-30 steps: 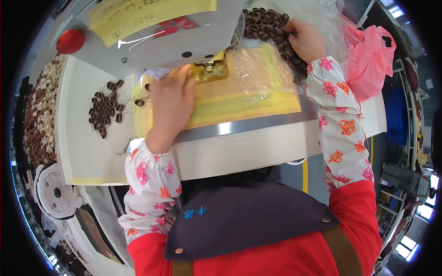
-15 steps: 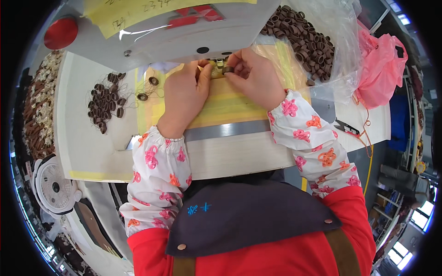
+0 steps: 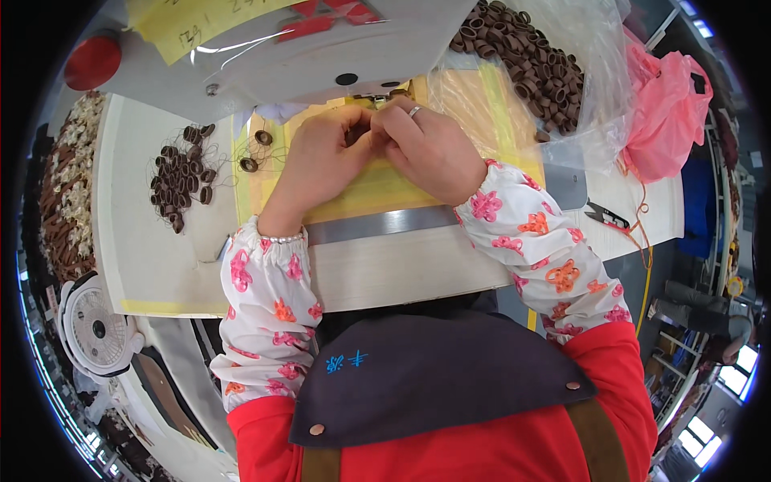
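My left hand point(image 3: 325, 157) and my right hand point(image 3: 426, 149) meet just in front of the presser foot point(image 3: 373, 100) of a sewing machine point(image 3: 273, 68). Fingers on both hands are closed and bent inward, their tips touching or nearly so. Whatever sits between them is hidden behind the knuckles. A finger ring shows on the right hand. To the left lie two brown loops point(image 3: 248, 164) with loose threads, and beyond them a pile of threaded brown loops point(image 3: 178, 178). Yellow tape point(image 3: 361, 205) covers the work surface under my hands.
A heap of brown loops point(image 3: 546, 84) rests on clear plastic at the back right. Beside it are a pink plastic bag point(image 3: 666, 112), thread snips point(image 3: 608, 217) and orange cord point(image 3: 642, 210). A metal strip point(image 3: 377, 225) crosses the table. A white fan point(image 3: 96, 328) stands lower left.
My right hand has moved left and turned inward, closing up to the left hand. The brown loop seen at its fingertips before is now out of sight. The view has shifted slightly.
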{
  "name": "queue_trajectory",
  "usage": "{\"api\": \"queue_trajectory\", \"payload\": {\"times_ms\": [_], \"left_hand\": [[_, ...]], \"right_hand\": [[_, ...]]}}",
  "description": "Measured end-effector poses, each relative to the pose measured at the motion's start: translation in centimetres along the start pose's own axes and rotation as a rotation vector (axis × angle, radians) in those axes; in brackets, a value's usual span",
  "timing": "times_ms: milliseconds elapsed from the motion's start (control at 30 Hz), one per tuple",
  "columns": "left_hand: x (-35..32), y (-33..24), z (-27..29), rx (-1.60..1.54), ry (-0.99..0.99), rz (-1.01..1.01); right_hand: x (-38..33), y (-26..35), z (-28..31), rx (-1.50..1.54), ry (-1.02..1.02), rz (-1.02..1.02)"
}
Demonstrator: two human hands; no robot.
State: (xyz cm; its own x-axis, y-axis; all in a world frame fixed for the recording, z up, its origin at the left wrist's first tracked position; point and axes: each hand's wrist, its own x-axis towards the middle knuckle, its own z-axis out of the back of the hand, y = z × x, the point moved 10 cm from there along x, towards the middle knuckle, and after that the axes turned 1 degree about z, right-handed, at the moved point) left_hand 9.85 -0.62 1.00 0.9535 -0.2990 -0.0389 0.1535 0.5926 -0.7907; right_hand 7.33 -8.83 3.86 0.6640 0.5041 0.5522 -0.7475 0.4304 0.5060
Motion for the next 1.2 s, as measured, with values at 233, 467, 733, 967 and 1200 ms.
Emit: {"api": "queue_trajectory", "payload": {"times_ms": [233,467,733,967,1200], "left_hand": [[-0.2,0.6,0.8,-0.067,-0.129,-0.001],[-0.7,-1.2,2.1,0.201,-0.350,-0.175],[0.2,0.0,2.3,0.192,-0.366,0.042],[0.5,0.8,2.2,0.195,-0.393,0.070],[0.6,1.3,2.4,0.228,-0.413,0.083]], "right_hand": [[-0.1,-1.5,0.5,0.084,-0.087,-0.137],[0.1,-4.9,0.7,0.313,-0.115,-0.369],[0.4,-5.3,1.5,0.091,-0.192,-0.279],[0.6,-5.3,1.6,0.048,-0.204,-0.263],[0.8,-5.3,1.7,0.084,-0.230,-0.263]]}}
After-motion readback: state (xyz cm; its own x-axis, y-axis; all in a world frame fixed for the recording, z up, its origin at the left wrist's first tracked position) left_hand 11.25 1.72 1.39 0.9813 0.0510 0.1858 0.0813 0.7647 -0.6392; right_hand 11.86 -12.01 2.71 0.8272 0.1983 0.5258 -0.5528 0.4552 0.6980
